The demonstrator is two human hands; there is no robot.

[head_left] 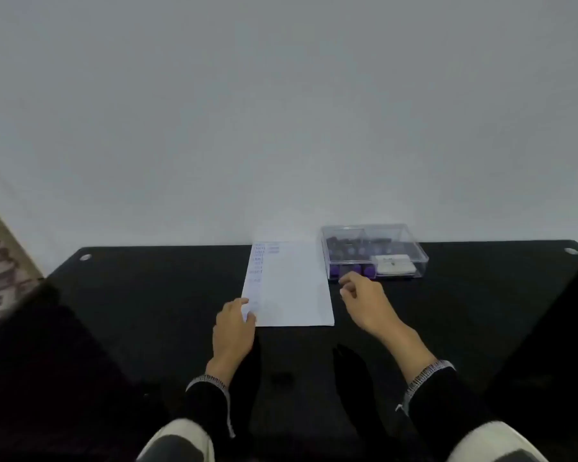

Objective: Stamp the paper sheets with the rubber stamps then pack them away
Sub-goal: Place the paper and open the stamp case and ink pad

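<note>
Left hand [233, 328] presses the paper sheet [289, 288] flat; right hand [361, 296], grip loosely curled and empty, nears the stamp box [374, 250] and could nudge it askew

Partly stamped paper sheet [289, 288] beside, seemingly, boxed purple stamps [351, 270]

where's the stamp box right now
In the head view the clear stamp box sits on the black table at its far edge, against the wall, just right of the paper and just beyond the right hand.
</note>
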